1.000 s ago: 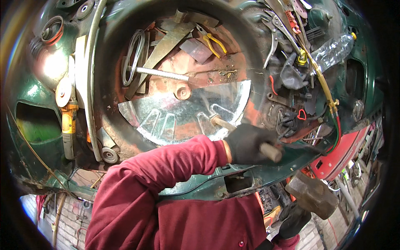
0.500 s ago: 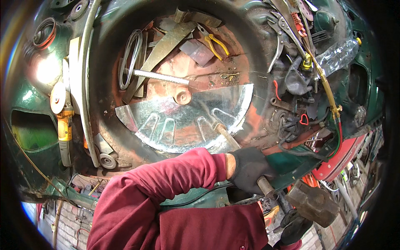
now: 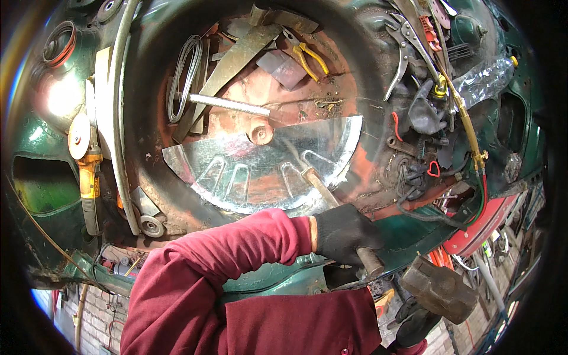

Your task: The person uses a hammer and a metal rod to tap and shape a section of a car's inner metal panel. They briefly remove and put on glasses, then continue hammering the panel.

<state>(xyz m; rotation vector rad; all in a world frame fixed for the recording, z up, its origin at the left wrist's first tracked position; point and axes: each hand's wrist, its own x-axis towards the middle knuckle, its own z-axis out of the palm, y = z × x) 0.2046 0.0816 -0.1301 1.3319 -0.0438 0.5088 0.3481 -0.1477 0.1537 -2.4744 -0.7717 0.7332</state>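
My left hand [image 3: 348, 232], in a black glove, is closed around a chisel-like steel bar [image 3: 321, 190]. The bar slants across a shiny half-round metal sheet [image 3: 260, 188] with pressed U-shaped ridges, and its far tip rests against the ridged area. Its thick butt end [image 3: 370, 261] sticks out below my fist. Lower right, my right hand [image 3: 415, 322], also gloved, grips the handle of a sledgehammer [image 3: 441, 290]. The heavy hammer head is beside the bar's butt, with a gap between them. The head partly hides my right hand and the handle.
Yellow-handled pliers [image 3: 306, 56], a wire coil [image 3: 188, 80] and metal strips lie in the round well. An angle grinder [image 3: 90, 183] is at left. Locking pliers [image 3: 402, 59], a torch [image 3: 467, 127] with hoses and a plastic bottle [image 3: 485, 81] lie right.
My left hand and the bar's butt have shifted slightly left and up. The hammer head has moved slightly left too. Both grips look the same.
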